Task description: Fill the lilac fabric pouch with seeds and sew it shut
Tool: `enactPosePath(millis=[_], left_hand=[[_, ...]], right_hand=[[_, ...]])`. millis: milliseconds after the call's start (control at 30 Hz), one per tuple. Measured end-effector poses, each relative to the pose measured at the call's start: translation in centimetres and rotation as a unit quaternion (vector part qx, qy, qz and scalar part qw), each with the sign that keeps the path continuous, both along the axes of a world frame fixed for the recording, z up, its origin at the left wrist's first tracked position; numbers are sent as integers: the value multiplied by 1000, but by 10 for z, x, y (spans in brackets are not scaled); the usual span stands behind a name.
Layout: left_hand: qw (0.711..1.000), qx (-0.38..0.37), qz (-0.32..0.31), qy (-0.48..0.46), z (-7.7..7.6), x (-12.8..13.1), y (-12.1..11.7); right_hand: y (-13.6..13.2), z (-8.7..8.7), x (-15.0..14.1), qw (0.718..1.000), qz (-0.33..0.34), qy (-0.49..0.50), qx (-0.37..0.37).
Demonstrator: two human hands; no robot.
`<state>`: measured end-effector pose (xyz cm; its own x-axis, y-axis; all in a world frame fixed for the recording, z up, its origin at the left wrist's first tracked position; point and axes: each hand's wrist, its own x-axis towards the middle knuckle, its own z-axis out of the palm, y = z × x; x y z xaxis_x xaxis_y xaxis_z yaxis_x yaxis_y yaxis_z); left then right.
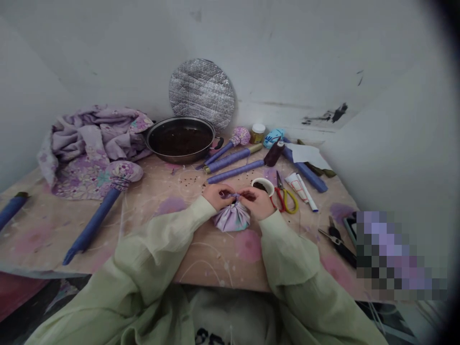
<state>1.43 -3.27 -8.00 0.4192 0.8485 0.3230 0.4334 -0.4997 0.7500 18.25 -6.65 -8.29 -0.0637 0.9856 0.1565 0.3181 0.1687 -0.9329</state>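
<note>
A small lilac floral cloth bundle (pixel 232 218) rests on the table in front of me, gathered at a narrow neck (pixel 230 195) bound with purple thread. My left hand (pixel 216 196) and my right hand (pixel 256 202) both pinch that neck from either side, their fingertips meeting above the bundle. Close behind my right hand stands a small white cup (pixel 262 186) holding something dark. Dark seeds or grains (pixel 190 181) lie scattered on the pink-flowered tablecloth (pixel 172 249) beyond my left hand. Pale green sleeves cover both my forearms.
Purple-wrapped rods (pixel 235 171) and red-and-yellow scissors (pixel 284 200) lie near my hands. A cloth-headed purple rod (pixel 108 206), a heaped floral cloth (pixel 93 153), a dark-filled pan (pixel 180 140) and pliers (pixel 336 242) also lie on the table. Walls enclose the back and sides.
</note>
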Motion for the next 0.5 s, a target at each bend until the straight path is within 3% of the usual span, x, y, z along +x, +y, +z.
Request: enactPosePath(millis=[267, 500], left_hand=[[994, 78, 60, 39, -9, -3, -8], [998, 59, 24, 1, -12, -2, -10]], right_hand=[[-6, -12, -4, 999, -25, 26, 23], [-5, -20, -4, 997, -13, 71, 19]])
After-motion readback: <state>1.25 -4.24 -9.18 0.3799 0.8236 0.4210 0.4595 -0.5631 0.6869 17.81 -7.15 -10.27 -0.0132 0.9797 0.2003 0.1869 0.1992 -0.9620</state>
